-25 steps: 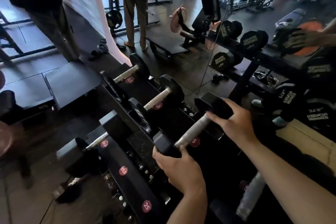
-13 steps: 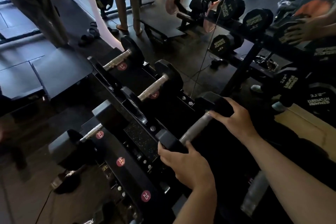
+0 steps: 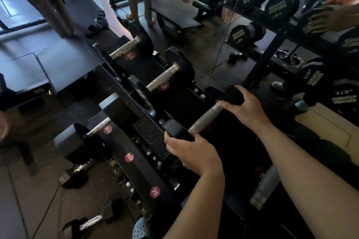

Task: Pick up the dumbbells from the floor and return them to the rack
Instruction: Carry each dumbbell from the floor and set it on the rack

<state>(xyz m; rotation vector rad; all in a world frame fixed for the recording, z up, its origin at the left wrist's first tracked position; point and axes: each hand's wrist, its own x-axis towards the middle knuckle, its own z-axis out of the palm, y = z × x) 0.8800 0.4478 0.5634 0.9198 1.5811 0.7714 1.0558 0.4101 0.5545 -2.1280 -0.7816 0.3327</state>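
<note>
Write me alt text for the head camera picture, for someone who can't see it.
A person's left hand and right hand grip the two black hexagonal heads of a steel-handled dumbbell at the top tier of a black tiered dumbbell rack marked with round red weight labels. Two more dumbbells sit on the tier farther along, and others lie on the floor below.

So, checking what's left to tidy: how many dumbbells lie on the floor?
2: first dumbbell below the rack's 22.5 labels, second dumbbell nearer, at the bottom edge. Others may hide behind the rack. Left hand and right hand grip a third dumbbell.
</note>
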